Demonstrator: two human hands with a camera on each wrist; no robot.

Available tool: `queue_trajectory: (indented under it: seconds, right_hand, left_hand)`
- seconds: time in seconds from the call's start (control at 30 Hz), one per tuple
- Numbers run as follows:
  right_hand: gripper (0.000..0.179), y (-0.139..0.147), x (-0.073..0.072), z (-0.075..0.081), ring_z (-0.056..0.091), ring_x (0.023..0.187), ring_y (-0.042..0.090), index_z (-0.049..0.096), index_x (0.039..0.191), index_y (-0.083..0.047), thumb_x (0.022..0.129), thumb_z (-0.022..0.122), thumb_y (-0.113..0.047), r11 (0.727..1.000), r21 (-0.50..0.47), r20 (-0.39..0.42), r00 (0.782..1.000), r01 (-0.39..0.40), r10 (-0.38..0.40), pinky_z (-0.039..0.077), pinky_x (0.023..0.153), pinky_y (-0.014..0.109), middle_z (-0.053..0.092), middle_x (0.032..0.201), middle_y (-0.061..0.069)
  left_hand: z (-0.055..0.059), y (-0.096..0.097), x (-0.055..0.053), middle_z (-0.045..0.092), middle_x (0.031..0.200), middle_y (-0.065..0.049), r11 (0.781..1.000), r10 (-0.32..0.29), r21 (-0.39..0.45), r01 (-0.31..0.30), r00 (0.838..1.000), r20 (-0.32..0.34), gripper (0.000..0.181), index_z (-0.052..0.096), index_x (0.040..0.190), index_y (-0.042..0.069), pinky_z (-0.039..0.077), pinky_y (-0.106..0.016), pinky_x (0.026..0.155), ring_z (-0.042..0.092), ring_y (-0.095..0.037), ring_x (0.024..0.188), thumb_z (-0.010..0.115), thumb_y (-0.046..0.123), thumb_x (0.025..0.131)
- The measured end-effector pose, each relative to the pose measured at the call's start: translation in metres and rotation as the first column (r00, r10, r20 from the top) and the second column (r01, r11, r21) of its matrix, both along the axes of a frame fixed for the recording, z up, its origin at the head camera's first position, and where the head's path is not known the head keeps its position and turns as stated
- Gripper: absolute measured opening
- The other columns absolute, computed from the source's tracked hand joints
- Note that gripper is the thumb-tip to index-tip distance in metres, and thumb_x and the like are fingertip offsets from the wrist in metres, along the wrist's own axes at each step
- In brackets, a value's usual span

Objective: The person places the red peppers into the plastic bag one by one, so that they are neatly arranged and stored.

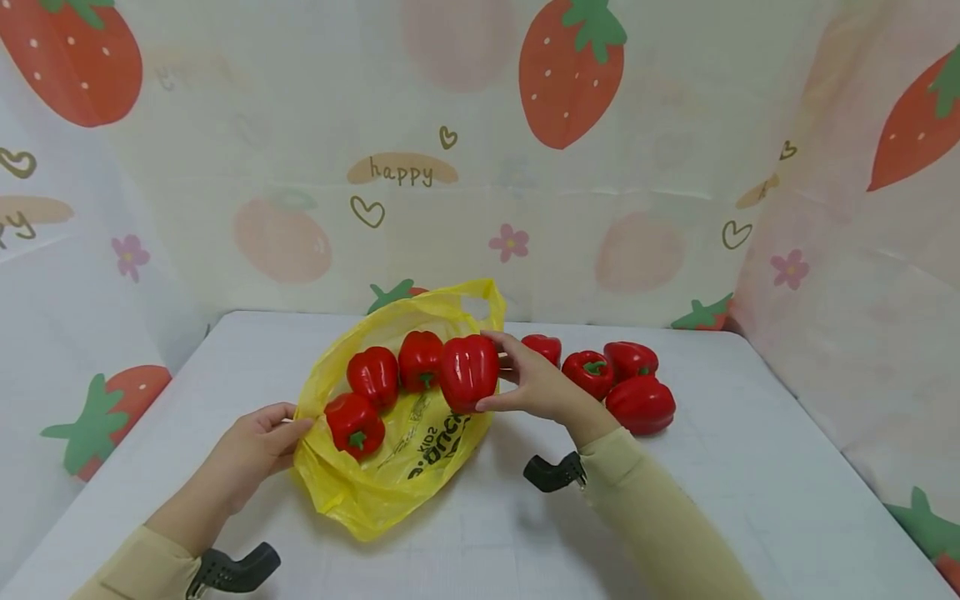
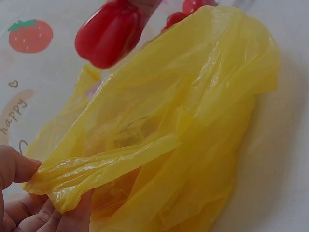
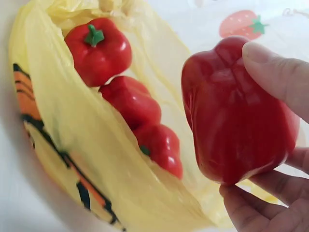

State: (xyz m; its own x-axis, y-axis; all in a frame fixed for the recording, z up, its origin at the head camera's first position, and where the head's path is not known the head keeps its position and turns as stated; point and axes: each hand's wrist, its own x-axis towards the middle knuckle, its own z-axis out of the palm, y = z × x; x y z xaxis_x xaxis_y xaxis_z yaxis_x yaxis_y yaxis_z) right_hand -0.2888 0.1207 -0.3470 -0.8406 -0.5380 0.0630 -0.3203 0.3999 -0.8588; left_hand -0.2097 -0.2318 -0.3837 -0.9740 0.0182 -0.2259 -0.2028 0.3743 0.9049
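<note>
My left hand (image 1: pixel 255 452) pinches the left edge of a yellow plastic bag (image 1: pixel 375 500), and in the left wrist view the film bunches between thumb and fingers (image 2: pixel 29 217). Inside the bag lie three red bell peppers, one at the front (image 1: pixel 356 425), one behind it (image 1: pixel 372 377) and one farther back (image 1: pixel 421 360). My right hand (image 1: pixel 536 383) grips another red bell pepper (image 1: pixel 468 372) between thumb and fingertips, at the bag's right side. In the right wrist view this held pepper (image 3: pixel 236 116) is apart from the three in the bag.
To the right of the bag, several more red bell peppers sit on the white table (image 1: pixel 750 500), the nearest a pepper lying on its side (image 1: pixel 641 406). A strawberry-print cloth (image 1: pixel 465 108) hangs behind and at both sides. Each wrist carries a black device (image 1: pixel 553 472).
</note>
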Motion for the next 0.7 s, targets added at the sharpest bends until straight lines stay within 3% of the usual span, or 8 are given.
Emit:
queue_trajectory:
  seconds: [0.43, 0.7]
  right_hand:
    - [0.092, -0.044, -0.015, -0.013, 0.046, 0.118, 0.023, 0.029, 0.140, -0.028, 0.065, 0.081, -0.038, 0.996, 0.084, 0.055, 0.998, 0.005, -0.010, 0.051, 0.084, 0.036, 0.046, 0.130, -0.001]
    - [0.093, -0.065, -0.017, -0.021, 0.045, 0.118, 0.023, 0.028, 0.141, -0.023, 0.065, 0.080, -0.040, 0.987, 0.154, 0.041, 0.998, 0.042, -0.049, 0.049, 0.088, 0.036, 0.045, 0.130, 0.000]
  left_hand:
    - [0.002, 0.001, -0.001, 0.057, 0.115, -0.012, 1.000, -0.007, -0.006, 0.007, 1.000, -0.010, 0.050, 0.049, 0.122, 0.003, 0.051, -0.030, 0.083, 0.059, -0.016, 0.092, 0.052, 0.041, 0.091]
    - [0.002, 0.000, 0.000, 0.058, 0.114, -0.012, 1.000, -0.007, 0.000, 0.007, 1.000, -0.015, 0.050, 0.050, 0.122, 0.002, 0.051, -0.030, 0.083, 0.059, -0.017, 0.092, 0.053, 0.041, 0.090]
